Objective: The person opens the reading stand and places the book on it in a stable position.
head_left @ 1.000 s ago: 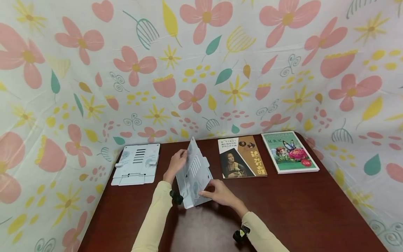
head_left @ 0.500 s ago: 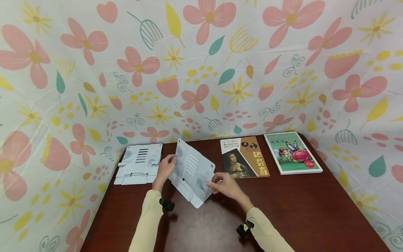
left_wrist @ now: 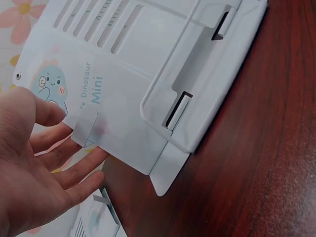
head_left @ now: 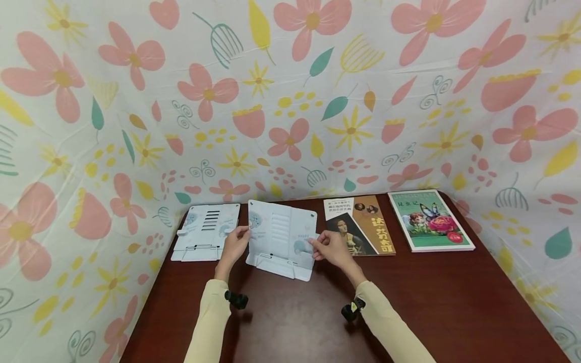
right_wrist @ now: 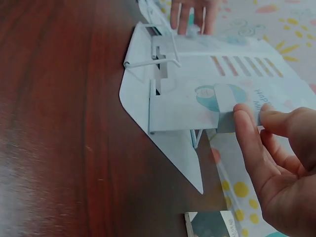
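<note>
A white book stand (head_left: 281, 234) with slots and a small dinosaur print stands tilted on the table, its panel facing me. At its left edge my left hand (head_left: 233, 251) holds on beside a side tab, with the thumb in front in the left wrist view and the other fingers behind the edge (left_wrist: 111, 153). My right hand (head_left: 335, 248) pinches the right edge at the other tab (right_wrist: 227, 121). In the right wrist view the panel rises from a base plate (right_wrist: 134, 89), with a wire piece in front. A second, similar book stand (head_left: 206, 236) lies flat to the left.
Right of the stand lies a brown and white book (head_left: 379, 239) with a portrait cover, partly behind my right hand. Farther right is a green book (head_left: 410, 241) with a butterfly. A floral cloth (head_left: 299, 65) hangs behind the dark wooden table (head_left: 290, 317).
The held book stand has turned from nearly edge-on to face me, its near end moving away from me. Both hands keep to its side edges.
</note>
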Action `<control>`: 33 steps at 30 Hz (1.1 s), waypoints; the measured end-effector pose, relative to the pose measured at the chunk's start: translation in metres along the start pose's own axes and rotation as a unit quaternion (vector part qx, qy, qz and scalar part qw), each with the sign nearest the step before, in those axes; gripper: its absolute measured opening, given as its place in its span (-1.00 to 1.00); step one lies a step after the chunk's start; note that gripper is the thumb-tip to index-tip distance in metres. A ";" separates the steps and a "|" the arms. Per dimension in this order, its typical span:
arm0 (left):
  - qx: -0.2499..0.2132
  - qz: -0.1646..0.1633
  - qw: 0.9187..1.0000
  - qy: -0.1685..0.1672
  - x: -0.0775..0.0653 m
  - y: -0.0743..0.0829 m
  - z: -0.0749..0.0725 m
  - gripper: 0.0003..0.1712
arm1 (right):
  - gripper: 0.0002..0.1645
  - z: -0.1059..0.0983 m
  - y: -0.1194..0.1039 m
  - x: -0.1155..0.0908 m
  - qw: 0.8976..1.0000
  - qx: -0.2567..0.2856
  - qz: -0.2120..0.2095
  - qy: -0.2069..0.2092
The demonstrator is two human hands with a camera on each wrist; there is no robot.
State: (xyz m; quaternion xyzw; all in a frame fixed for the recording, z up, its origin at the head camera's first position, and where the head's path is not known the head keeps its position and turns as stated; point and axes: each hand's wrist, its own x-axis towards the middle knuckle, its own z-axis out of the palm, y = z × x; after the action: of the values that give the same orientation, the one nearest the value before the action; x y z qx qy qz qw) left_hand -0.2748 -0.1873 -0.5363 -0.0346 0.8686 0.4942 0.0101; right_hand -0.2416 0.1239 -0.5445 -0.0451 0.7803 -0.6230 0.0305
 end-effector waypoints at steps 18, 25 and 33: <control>-0.001 0.028 0.997 0.077 -0.007 -0.010 0.006 -0.68 | -0.80 -0.013 0.000 0.030 0.995 -0.084 -0.013 0.059; -0.012 0.064 0.980 0.187 -0.010 -0.006 0.015 -0.76 | -0.83 -0.011 0.000 0.033 0.993 -0.100 -0.041 0.056; -0.094 0.376 0.881 0.272 -0.027 0.064 0.095 -0.72 | -0.56 -0.059 0.026 0.012 0.979 -0.157 0.013 0.126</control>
State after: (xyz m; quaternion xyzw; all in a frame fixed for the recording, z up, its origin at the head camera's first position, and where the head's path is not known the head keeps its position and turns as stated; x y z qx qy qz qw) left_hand -0.2538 -0.0722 -0.5288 0.1610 0.7345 0.5108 -0.4167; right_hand -0.2610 0.1858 -0.5563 0.0392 0.8666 -0.4929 -0.0674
